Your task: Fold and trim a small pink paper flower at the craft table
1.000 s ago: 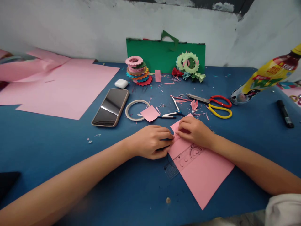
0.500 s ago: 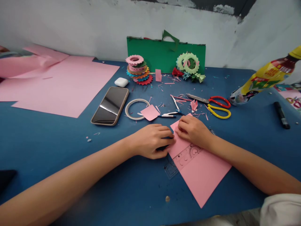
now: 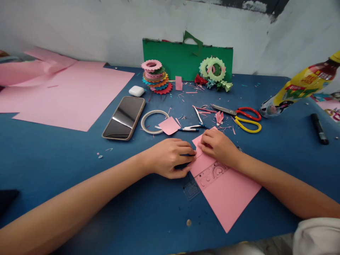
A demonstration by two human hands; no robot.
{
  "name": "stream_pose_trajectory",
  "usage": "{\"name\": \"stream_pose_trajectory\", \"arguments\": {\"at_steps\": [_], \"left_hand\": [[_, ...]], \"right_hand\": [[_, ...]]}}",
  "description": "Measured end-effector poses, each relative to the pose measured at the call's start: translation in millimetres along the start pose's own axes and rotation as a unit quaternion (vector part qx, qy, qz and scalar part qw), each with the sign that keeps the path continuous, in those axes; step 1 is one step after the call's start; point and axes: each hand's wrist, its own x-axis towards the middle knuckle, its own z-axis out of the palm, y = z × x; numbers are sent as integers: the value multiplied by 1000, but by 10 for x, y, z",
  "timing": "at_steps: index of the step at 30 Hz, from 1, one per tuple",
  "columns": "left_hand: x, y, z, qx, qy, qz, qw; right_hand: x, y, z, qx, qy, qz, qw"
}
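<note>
A pink paper sheet (image 3: pixel 228 202) lies slanted on the blue table, and a clear ruler (image 3: pixel 209 176) crosses it. The ruler's left end sticks out past the paper onto the table. With bent fingers, my left hand (image 3: pixel 172 158) grips the sheet's left edge; the fingertips are partly hidden. My right hand (image 3: pixel 223 148) is closed on the upper part of the same sheet, its fingers curled down and thumb close to them. A compass (image 3: pixel 198 122) lies just beyond the paper, beside a small pink paper square (image 3: pixel 169 126).
Red-and-yellow scissors (image 3: pixel 239 117) and a slanted drink bottle (image 3: pixel 300 85) are at the right, near a black marker (image 3: pixel 318 129). Leftward lie a tape roll (image 3: pixel 143 124), a phone (image 3: pixel 124 118) and large pink sheets (image 3: pixel 87 92). Stacked paper rings (image 3: pixel 154 79) stand before a green board (image 3: pixel 183 65).
The view has shifted very slightly. Both hands stay at the pink paper in almost the same pose, and the ruler's protruding end sits slightly further left.
</note>
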Motion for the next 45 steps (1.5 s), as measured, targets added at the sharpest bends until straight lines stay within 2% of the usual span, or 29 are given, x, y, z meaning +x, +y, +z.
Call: {"name": "stream_pose_trajectory", "arguments": {"at_steps": [8,14,19,24,28,36,45], "left_hand": [[14,-7,-11,-28,6,-14,999],[34,21,-25,16,-37,-1,999],[34,46,-27,52,-53,9,997],[28,58,-39,53,-45,18,997],[24,51,-48,28,-38,0,999],[34,73,-46,65,-45,26,996],[41,93,-110,55,-56,26,997]], "right_hand": [[6,2,24,-40,-14,-15,999],[10,12,31,-34,-20,-24,999],[8,23,41,-32,-21,-23,999],[11,28,55,-30,-16,-23,999],[12,33,55,-32,-16,-24,999],[15,34,62,-44,-13,-30,999],[11,40,65,-35,-11,-27,999]]}}
